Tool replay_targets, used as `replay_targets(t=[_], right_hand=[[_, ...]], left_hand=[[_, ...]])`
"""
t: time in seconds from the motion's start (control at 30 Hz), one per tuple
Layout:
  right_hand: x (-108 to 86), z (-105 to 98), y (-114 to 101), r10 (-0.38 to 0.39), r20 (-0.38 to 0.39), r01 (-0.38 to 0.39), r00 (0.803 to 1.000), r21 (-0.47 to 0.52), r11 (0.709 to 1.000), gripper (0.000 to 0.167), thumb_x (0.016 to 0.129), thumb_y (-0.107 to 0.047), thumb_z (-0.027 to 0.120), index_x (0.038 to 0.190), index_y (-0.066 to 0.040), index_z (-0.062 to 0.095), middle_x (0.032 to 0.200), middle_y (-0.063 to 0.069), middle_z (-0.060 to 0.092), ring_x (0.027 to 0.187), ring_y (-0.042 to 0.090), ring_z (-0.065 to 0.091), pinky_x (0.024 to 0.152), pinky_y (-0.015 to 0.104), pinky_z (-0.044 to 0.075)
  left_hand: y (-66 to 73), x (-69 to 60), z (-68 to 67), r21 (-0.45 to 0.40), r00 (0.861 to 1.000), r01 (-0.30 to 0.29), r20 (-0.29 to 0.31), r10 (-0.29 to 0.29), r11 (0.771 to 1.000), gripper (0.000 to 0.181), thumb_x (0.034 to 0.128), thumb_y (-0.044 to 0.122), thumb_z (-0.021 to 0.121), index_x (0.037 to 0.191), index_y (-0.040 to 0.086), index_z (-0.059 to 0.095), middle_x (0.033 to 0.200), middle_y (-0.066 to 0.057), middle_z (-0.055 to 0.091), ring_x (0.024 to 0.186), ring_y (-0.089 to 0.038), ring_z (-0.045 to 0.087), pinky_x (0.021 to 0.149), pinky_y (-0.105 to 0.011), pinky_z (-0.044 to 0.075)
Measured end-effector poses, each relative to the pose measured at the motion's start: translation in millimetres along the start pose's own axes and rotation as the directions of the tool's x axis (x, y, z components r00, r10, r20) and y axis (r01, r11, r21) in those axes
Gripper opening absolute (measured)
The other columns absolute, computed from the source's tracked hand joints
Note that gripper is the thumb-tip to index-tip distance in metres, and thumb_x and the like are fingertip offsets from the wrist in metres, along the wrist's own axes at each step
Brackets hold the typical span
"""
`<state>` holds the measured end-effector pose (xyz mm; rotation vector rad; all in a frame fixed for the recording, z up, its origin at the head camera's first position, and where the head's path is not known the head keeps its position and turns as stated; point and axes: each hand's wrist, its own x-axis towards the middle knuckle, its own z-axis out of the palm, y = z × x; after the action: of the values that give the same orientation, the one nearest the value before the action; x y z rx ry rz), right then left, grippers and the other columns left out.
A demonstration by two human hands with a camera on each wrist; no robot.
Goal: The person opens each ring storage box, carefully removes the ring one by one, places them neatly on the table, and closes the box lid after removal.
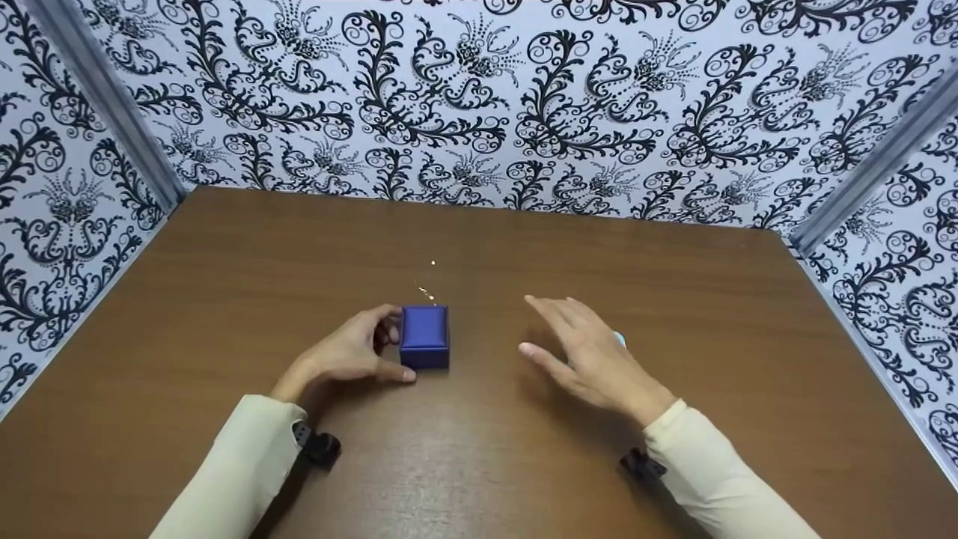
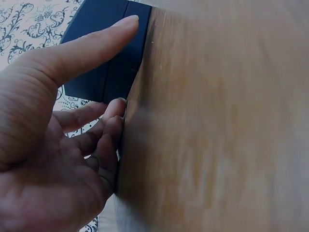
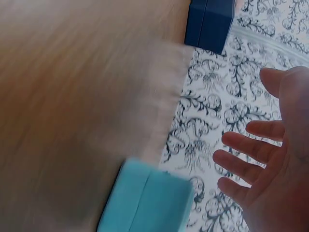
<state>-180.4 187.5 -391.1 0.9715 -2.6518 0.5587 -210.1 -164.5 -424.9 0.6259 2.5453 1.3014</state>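
Observation:
A small blue jewellery box (image 1: 424, 333) with its lid closed stands on the brown table. My left hand (image 1: 348, 348) holds it from the left, the thumb along its near side and the fingers by its left side. In the left wrist view the thumb crosses in front of the dark blue box (image 2: 96, 77). My right hand (image 1: 591, 355) hovers over the table to the right, fingers spread and holding nothing. Beside it is a turquoise box (image 3: 149, 198), mostly hidden by that hand in the head view.
Just behind the blue box lies a thin gold chain-like piece (image 1: 426, 293), with a tiny shiny bit (image 1: 432, 263) farther back. The table (image 1: 479, 464) is bounded by black-and-white patterned walls (image 1: 464, 112). Each wrist wears a black camera strap.

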Motion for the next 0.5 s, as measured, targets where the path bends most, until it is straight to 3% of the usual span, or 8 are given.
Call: replay_targets(t=[0.27,0.5], right_hand=[[18.2,17,-23,-0.032,0.082,0.03,0.996,0.022,0.999,0.066,0.103,-0.046,0.055,0.155,-0.01,0.038,0.148,0.016,0.051,0.139,0.033,0.044,0.119,0.046,0.024],[34.9,29,-36,-0.029,0.132,0.023,0.991,0.041,0.999,0.068,0.102,-0.05,0.054,0.156,-0.011,0.038,0.153,0.011,0.046,0.142,0.029,0.041,0.119,0.043,0.024]], left_hand=[[-0.1,0.2,-1.1,-0.017,1.0,-0.016,0.0,0.016,1.0,0.072,0.069,0.015,0.095,0.124,-0.005,0.053,0.095,-0.009,0.057,0.086,-0.022,0.051,0.079,-0.035,0.041],[0.6,0.5,-1.0,-0.031,1.0,-0.012,0.006,0.012,0.999,0.068,0.07,0.013,0.094,0.121,-0.005,0.053,0.096,-0.011,0.057,0.087,-0.024,0.051,0.081,-0.038,0.041]])
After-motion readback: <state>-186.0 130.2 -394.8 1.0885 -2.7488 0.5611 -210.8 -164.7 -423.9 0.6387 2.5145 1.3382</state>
